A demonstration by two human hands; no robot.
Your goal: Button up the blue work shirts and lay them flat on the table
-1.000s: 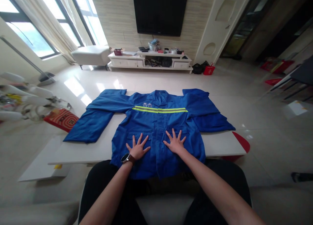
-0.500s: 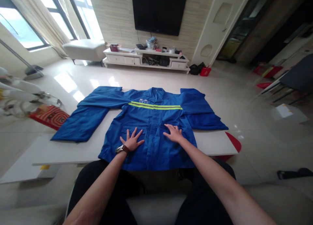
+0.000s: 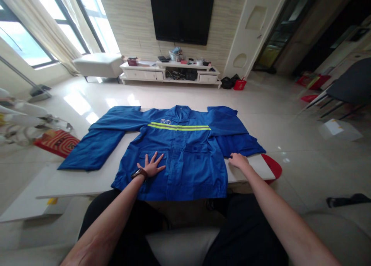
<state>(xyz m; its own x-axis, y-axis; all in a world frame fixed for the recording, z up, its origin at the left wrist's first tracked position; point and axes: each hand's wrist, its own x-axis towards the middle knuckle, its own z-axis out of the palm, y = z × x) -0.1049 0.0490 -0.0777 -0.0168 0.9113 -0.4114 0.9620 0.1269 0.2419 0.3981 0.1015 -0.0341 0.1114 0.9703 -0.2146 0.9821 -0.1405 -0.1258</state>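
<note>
A blue work jacket [image 3: 188,169] lies spread out, front up, with a yellow-green and grey stripe across its chest and a small white print. My left hand [image 3: 151,166], with a watch [image 3: 139,175] on its wrist, rests flat on the jacket's left pocket, fingers spread. To the right of the jacket's body, my right hand [image 3: 239,160] is at the lower edge of the right sleeve [image 3: 240,142]. Its fingers are curled in, and whether they pinch any cloth is hidden. The left sleeve [image 3: 87,150] is bent back toward me.
Under the jacket is a white table [image 3: 127,142], with a red rounded piece [image 3: 272,166] at its right end. A red patterned bag [image 3: 56,142] stands at left. Farther off are a white TV cabinet [image 3: 145,75], a television [image 3: 182,15] and a dark chair [image 3: 352,82].
My right hand has left the jacket's front and moved right to the sleeve's lower edge, its fingers curling in. The left hand stays on the pocket. The view has shifted slightly.
</note>
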